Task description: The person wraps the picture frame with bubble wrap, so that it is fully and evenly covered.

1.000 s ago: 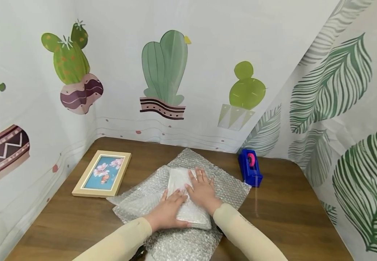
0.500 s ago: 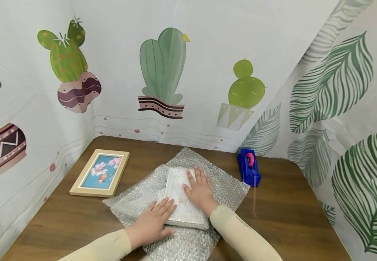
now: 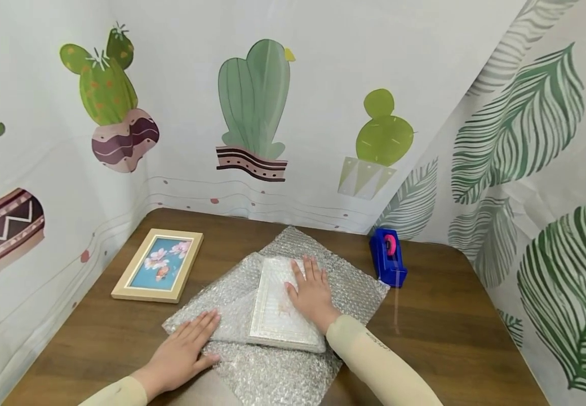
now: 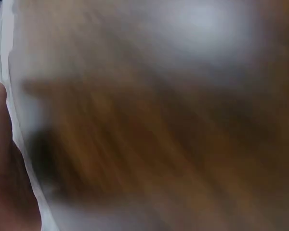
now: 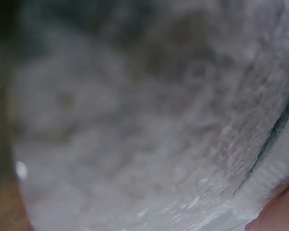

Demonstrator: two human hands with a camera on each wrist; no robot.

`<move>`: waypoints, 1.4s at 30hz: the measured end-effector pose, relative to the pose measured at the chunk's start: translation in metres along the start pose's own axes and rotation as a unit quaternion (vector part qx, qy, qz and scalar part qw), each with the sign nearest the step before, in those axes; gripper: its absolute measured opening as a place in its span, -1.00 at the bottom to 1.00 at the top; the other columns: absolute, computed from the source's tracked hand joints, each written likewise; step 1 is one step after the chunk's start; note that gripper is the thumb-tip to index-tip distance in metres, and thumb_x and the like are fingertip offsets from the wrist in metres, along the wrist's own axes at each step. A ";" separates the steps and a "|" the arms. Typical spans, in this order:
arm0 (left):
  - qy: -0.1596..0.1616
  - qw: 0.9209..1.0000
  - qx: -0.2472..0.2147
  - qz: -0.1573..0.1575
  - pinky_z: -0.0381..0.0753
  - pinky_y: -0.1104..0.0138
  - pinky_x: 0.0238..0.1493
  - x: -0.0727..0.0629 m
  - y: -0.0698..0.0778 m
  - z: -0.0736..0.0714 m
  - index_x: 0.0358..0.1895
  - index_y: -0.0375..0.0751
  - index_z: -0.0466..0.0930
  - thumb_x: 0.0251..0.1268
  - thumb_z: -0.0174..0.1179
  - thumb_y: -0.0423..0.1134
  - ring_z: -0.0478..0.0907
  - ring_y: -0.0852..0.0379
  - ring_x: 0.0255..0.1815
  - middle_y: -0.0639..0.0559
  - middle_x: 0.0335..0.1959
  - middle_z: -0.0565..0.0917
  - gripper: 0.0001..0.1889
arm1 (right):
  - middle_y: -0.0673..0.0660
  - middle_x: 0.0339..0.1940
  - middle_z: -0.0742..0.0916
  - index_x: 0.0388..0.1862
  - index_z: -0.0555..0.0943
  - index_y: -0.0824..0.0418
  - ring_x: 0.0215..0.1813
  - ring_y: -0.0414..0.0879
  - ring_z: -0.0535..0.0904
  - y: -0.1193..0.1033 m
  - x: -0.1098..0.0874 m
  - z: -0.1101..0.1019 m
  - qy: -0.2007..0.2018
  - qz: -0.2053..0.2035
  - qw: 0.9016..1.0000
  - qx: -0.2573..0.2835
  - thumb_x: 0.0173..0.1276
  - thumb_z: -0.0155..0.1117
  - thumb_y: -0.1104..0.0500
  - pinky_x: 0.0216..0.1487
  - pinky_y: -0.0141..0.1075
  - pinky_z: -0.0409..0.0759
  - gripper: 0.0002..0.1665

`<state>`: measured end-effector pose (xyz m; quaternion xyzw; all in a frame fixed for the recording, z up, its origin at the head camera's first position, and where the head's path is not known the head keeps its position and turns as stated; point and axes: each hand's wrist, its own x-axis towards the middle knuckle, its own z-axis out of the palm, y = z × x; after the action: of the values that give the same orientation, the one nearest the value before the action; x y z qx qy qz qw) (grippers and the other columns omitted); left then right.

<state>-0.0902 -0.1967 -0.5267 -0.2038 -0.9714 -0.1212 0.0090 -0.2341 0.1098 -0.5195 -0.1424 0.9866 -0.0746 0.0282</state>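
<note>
A flat picture frame [image 3: 278,327] lies under a folded layer of bubble wrap, its pale border showing through. The bubble wrap sheet [image 3: 283,372] spreads beneath it, corners pointing outward. My right hand [image 3: 313,293] rests flat on the covered frame's upper right part, fingers straight. To the left, my left hand [image 3: 183,352] lies with straight fingers on the left flap of the wrap. In the left wrist view, part of the left hand [image 4: 9,178] shows beside a pale edge; the rest is blurred. The right wrist view has blurry bubble wrap [image 5: 135,183] with a fingertip [image 5: 277,214] at lower right.
A second picture frame [image 3: 120,290], light wood around a flower picture, lies at the table's left. A blue tape dispenser [image 3: 389,265] with a pink core stands at the back right, a strip of tape trailing from it. Printed fabric walls border the brown table [image 3: 455,321].
My left hand has slid left and down, off the covered frame onto the wrap's left flap. The right hand has stayed on the covered frame.
</note>
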 end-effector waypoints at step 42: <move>0.031 0.740 -0.585 -0.331 0.63 0.23 0.00 0.061 0.062 -0.018 -0.19 -0.41 0.56 0.66 -0.21 0.02 0.63 -0.08 -0.21 -0.26 -0.29 0.64 -0.46 | 0.25 0.75 0.02 0.72 -0.02 -0.04 0.76 0.20 -0.10 -0.003 -0.001 -0.007 -0.011 0.014 1.000 -0.012 0.65 -0.26 -0.30 0.71 0.24 -0.05 -0.20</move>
<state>-0.1217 -0.1217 -0.4909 0.1691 -0.7150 -0.6673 -0.1221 -0.2330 0.1079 -0.5117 -0.1301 0.9889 -0.0610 0.0384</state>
